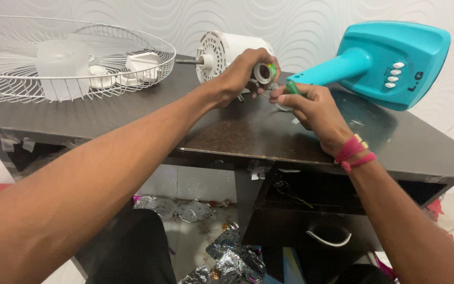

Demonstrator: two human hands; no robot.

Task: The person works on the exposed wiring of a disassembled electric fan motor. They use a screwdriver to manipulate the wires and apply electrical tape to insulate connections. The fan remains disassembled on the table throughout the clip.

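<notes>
A white fan motor housing (226, 51) with a metal shaft lies on its side on the dark table (248, 131), joined to a teal fan stand base (387, 60). My left hand (243, 73) reaches over the housing's near end and pinches a small grey ring-shaped part (263, 73). My right hand (311, 108) grips a green-handled tool (291, 87), its tip hidden between the two hands just below the ring part. Red thread bands sit on my right wrist.
A white wire fan guard (74, 55) with translucent blades and white plastic pieces lies at the table's left. Crumpled foil and scraps litter the floor under the table. A drawer with a curved handle (328, 239) sits below the table's front edge.
</notes>
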